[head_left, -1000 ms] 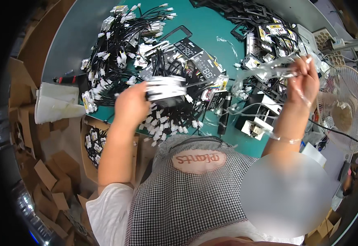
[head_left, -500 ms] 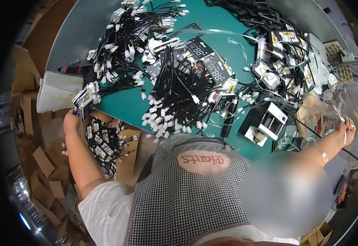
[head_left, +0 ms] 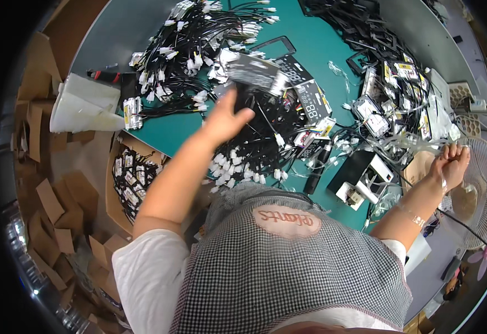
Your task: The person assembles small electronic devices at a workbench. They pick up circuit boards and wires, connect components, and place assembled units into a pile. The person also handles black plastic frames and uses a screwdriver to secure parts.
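Observation:
My left hand (head_left: 224,119) is over the middle of the bench, blurred, thumb and forefinger around the dark lower edge of an electronic module (head_left: 254,72). The module is smeared too; the other fingertips are hidden. Beneath lies a pile of black cables with white connectors (head_left: 232,167), beside display boards (head_left: 313,100). At the right my right hand (head_left: 452,158) is raised in front of a fan, fingers curled in. A clear plastic strip (head_left: 444,181) shows at its palm, and what the fingertips pinch is partly hidden.
More cabled modules (head_left: 171,61) are heaped at the back left; black frames (head_left: 355,22) and modules (head_left: 373,114) fill the back right. A black-and-white device (head_left: 366,175) stands near the front edge beside a black cylinder (head_left: 317,170). The fan (head_left: 486,183) is at right, a cardboard box of modules (head_left: 112,195) below left.
My left hand has left the module at the bench's left edge and swung right over the pile, where a blurred module now shows. My right hand has shifted slightly left and up.

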`<move>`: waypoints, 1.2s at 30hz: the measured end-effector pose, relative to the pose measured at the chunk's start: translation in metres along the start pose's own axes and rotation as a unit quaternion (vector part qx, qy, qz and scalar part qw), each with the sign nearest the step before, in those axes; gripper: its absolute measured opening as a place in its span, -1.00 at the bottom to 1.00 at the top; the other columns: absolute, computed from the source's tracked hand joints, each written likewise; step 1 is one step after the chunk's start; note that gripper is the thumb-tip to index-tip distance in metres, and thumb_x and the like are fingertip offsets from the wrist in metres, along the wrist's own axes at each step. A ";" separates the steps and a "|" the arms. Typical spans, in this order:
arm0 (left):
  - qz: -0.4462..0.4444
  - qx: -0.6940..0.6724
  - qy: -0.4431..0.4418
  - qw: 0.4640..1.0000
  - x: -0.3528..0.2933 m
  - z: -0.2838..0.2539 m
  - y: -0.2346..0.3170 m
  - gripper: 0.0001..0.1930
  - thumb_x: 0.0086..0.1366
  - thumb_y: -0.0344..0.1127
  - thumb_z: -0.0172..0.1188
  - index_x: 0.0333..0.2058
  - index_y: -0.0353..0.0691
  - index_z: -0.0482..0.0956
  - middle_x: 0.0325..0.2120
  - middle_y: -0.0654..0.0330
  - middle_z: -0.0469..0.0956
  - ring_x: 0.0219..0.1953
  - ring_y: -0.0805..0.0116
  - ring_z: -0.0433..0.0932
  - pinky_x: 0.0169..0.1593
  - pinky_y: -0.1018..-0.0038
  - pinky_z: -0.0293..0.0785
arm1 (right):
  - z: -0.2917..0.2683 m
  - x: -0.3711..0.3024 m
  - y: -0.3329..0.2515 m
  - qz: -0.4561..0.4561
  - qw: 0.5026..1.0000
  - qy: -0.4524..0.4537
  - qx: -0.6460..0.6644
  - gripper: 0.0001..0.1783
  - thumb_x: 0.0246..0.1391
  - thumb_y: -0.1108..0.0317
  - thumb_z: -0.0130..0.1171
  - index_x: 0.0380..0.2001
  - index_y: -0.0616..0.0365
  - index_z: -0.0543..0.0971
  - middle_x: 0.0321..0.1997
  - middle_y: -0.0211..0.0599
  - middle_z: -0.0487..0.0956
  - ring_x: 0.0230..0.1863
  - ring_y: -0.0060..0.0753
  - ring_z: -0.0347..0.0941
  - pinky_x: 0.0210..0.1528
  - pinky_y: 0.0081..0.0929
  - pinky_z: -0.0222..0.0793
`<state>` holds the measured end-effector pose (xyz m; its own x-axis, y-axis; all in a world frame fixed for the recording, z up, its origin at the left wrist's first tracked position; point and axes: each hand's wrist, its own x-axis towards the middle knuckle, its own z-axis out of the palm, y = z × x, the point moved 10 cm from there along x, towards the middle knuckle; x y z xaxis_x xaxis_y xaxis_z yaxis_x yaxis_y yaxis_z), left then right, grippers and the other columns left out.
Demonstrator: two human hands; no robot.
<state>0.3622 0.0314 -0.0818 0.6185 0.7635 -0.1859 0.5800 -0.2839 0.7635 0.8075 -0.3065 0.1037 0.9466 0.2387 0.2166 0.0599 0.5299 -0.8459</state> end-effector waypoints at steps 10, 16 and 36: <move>0.113 0.161 -0.122 0.973 0.009 0.056 -0.008 -0.29 0.18 -0.12 0.15 0.25 -0.18 0.10 0.25 -0.08 0.06 0.29 -0.03 0.06 0.29 0.31 0.06 | 0.061 -0.054 0.091 0.106 0.987 -0.026 -0.120 -0.89 0.17 0.37 0.04 -0.29 0.16 0.42 -0.50 -0.46 0.40 -0.64 -0.66 0.18 -0.70 -0.74 0.01; 0.006 0.018 0.192 0.981 0.037 -0.126 -0.033 -0.67 0.17 -0.12 0.19 -0.18 -0.20 0.59 -0.23 0.10 0.59 -0.19 0.24 0.56 -0.05 0.42 0.43 | 0.068 -0.065 0.136 0.184 0.961 -0.094 -0.182 -0.90 0.16 0.34 0.07 -0.33 0.12 0.44 -0.45 -0.41 0.50 -0.66 -0.77 0.21 -0.71 -0.82 0.03; -0.277 0.211 0.077 0.934 0.298 -0.240 -0.212 -0.44 -0.02 0.02 0.27 -0.17 -0.37 0.58 -0.19 -0.04 0.57 -0.13 0.15 0.55 -0.03 0.37 0.38 | 0.081 -0.068 0.165 0.210 0.936 -0.121 -0.256 -0.90 0.19 0.32 0.02 -0.35 0.09 0.41 -0.51 -0.40 0.48 -0.77 -0.79 0.06 -0.77 -0.79 -0.08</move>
<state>0.2961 0.4581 -0.1509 0.0968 0.9259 -0.3652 0.9660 0.0009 0.2584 0.7269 -0.1693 -0.0111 0.8247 0.5490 -0.1357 -0.0986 -0.0966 -0.9904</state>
